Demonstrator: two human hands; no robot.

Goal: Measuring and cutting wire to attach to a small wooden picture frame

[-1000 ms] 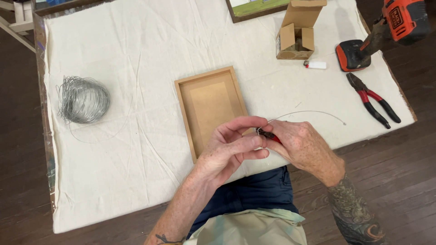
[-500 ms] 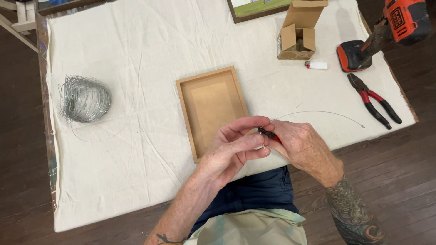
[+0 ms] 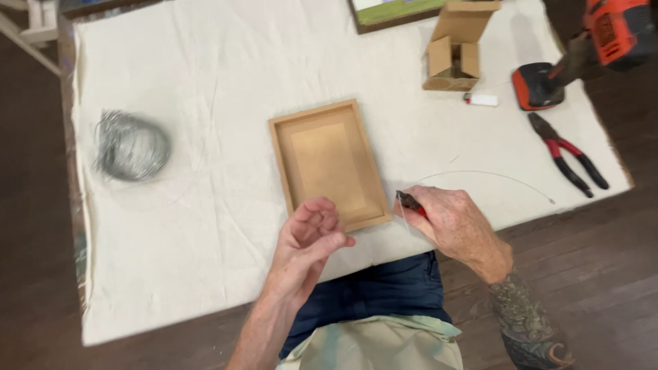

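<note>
A shallow wooden frame (image 3: 329, 164) lies back side up on a white cloth (image 3: 219, 103). My right hand (image 3: 452, 223) grips small red-handled pliers (image 3: 411, 203) just right of the frame's near corner. A thin wire (image 3: 493, 175) curves away from that hand to the right across the cloth. My left hand (image 3: 308, 236) hovers at the frame's near edge with curled fingers, holding nothing that I can see.
A coil of grey wire (image 3: 130, 145) sits at the left. At the back right are an open cardboard box (image 3: 456, 51), a white lighter (image 3: 482, 100), an orange drill (image 3: 589, 48) and larger red-handled pliers (image 3: 567, 154). A framed picture's edge (image 3: 391, 10) shows at the top.
My hands were together at the pliers' tip; now they have come apart. The left hand has drawn back to the left, while the right keeps the pliers.
</note>
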